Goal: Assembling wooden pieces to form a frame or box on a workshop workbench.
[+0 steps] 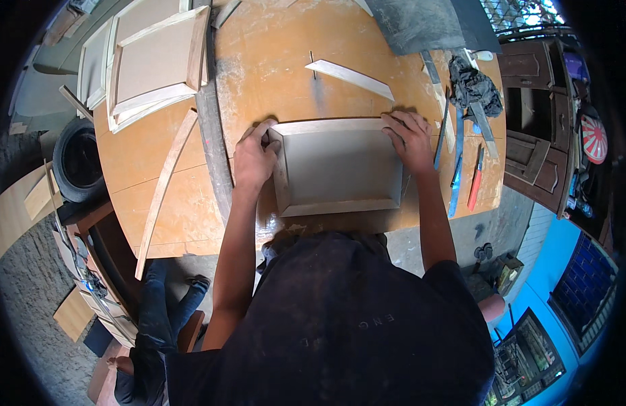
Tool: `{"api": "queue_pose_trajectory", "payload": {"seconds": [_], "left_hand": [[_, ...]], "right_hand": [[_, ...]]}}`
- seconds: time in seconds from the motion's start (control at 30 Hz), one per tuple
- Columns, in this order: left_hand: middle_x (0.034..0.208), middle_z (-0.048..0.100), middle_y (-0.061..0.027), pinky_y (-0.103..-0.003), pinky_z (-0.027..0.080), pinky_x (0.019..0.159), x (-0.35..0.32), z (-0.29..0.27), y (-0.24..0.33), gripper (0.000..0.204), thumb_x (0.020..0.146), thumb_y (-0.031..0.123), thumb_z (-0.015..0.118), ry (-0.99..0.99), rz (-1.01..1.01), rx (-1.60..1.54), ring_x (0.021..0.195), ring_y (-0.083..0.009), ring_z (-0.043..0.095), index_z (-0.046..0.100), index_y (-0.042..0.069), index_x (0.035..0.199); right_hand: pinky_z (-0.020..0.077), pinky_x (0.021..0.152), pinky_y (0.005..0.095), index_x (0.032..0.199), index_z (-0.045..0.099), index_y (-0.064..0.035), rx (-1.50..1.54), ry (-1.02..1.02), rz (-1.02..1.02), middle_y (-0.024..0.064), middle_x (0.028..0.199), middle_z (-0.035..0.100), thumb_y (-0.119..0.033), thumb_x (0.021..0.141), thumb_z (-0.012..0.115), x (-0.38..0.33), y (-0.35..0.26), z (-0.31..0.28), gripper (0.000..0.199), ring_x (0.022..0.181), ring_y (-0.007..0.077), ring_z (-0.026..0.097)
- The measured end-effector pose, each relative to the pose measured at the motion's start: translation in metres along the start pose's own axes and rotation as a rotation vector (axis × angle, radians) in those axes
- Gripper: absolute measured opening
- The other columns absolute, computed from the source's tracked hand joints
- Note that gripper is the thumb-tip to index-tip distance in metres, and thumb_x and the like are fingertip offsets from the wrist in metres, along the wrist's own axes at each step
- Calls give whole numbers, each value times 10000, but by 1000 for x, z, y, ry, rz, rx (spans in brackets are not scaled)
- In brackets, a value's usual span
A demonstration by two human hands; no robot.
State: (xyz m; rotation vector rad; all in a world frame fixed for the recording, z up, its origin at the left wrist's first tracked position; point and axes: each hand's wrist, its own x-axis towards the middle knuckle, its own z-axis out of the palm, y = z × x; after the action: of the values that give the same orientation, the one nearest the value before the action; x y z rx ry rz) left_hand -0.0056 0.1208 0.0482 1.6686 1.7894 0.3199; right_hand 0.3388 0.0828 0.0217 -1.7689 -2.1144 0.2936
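Note:
A shallow wooden frame (340, 208) with a grey-beige panel set in it lies at the near edge of the table. My left hand (254, 157) is closed round its far left corner, the thumb on the inner side of the rim. At the far right corner my right hand (413, 141) grips the rim, fingers bent over the outside. A pale wood strip (350, 79) with angled ends rests on the table beyond the frame, beside a thin dark rod (311, 62).
Similar frames (157, 57) are stacked at the far left. A long wood strip (165, 193) overhangs the near left edge. On the right lie a red-handled tool (475, 186), blue strips (455, 183) and a crumpled black cloth (475, 91). Another person (150, 331) is at lower left.

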Motion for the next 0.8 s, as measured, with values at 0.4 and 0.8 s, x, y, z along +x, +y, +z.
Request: {"api": "queue_pose_trajectory", "payload": {"seconds": [0.4, 0.8], "left_hand": [[921, 668, -144, -387, 538, 756, 2, 3, -3, 476, 783, 48, 772, 44, 87, 24, 766, -274, 667, 661, 122, 1241], [1076, 664, -161, -427, 538, 880, 4, -4, 7, 486, 796, 58, 741, -54, 6, 20, 964, -333, 672, 635, 122, 1266]], "right_hand": [[381, 963, 409, 1177, 713, -160, -3, 49, 4, 9, 1179, 644, -253, 874, 715, 0, 1, 1, 317, 1148, 225, 552], [409, 952, 412, 1182, 707, -130, -12, 69, 6, 37, 1179, 639, -270, 875, 723, -2, 5, 2, 338, 1140, 254, 557]]}}
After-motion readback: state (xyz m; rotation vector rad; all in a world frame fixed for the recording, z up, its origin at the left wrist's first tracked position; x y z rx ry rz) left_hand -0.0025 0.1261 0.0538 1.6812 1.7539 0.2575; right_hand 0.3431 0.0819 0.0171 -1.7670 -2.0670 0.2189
